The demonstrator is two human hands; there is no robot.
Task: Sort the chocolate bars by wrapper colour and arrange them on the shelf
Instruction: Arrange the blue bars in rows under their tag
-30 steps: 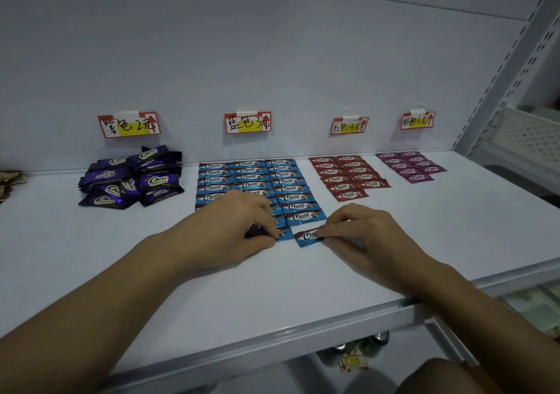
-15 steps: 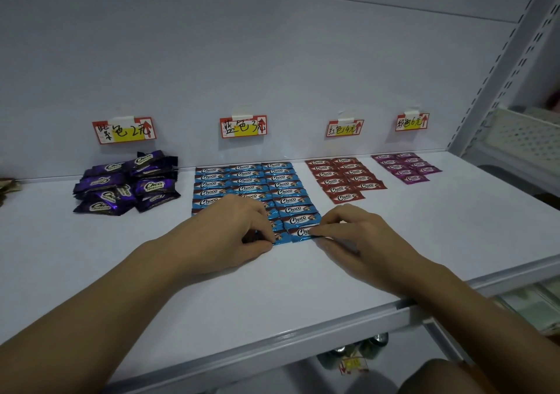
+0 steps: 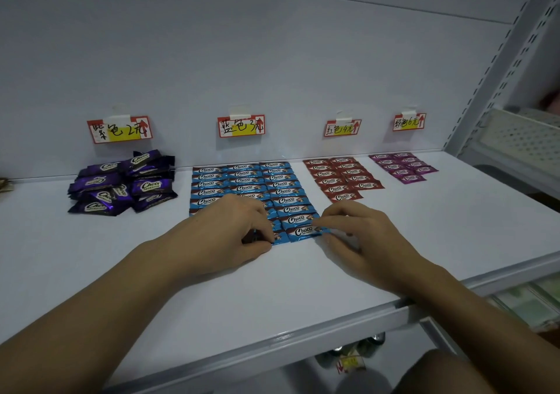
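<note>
Right hand is pinching a blue foil-wrapped chocolate bar, askew a second ago, squaring it to close the blue block's front row on the white shelf; left hand is pinching the neighbouring blue bar.

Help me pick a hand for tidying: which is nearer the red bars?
Right. The right hand lies just in front of the red bars, pinching the front blue bar. The left hand is farther left, pinching at the blue bars.
</note>
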